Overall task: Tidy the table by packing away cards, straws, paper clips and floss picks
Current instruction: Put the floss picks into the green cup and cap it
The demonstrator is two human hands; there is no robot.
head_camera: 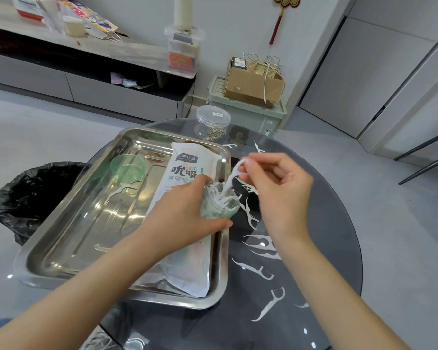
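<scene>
The round dark glass table (326, 248) fills most of what I see, with a black-lined bin (28, 198) beside it on the floor. On the table's left part sits the steel tray (68, 236), and lying lengthwise along the tray's right side is the white straw packet (185, 248), partly under my left forearm. At the far edge of the table stands the clear lidded jar (213, 123) with paper clips (214, 135) heaped in its bottom.

My left hand (185, 213) is wrapped around the small green cup (219, 205), fingers curled on its side, holding it tilted over the tray's right rim. Several white floss picks are already inside it. My right hand (276, 188) is just above the cup, thumb and forefinger pinched closed on one floss pick (234, 174) by its bowed head, its pointed end reaching down into the cup's mouth.

Inside the tray, a green lid (128, 168) rests toward the far left, and a single stray pick (119, 193) lies just beside it, though glare off the steel makes it hard to say whether they touch. More loose picks (271, 304) are scattered on the glass to the right of the tray, near my right forearm.
</scene>
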